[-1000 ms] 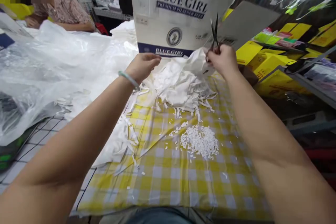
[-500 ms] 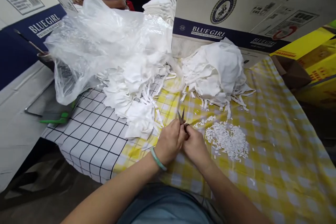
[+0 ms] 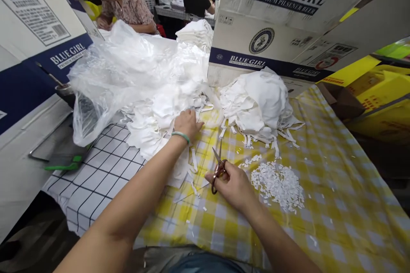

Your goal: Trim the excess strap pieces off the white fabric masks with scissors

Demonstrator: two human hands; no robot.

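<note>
One pair of scissors [image 3: 219, 162] in right fingers [image 3: 231, 171]

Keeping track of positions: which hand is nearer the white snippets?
Right. The right hand, holding scissors, is just left of the white snippets; the left hand is farther off, at the white cloth.

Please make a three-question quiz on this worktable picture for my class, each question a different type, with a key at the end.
1. True or false: the right hand holds the scissors with their blades parted.

2. Multiple choice: the left hand is closest to
A) the upright printed carton
B) the loose white fabric on the left
C) the scissors

3. Fill in the blank: the heap of small white clippings lies on a checked cloth of pale squares and ____ ones.

Key: 1 true; 2 B; 3 yellow.
</note>
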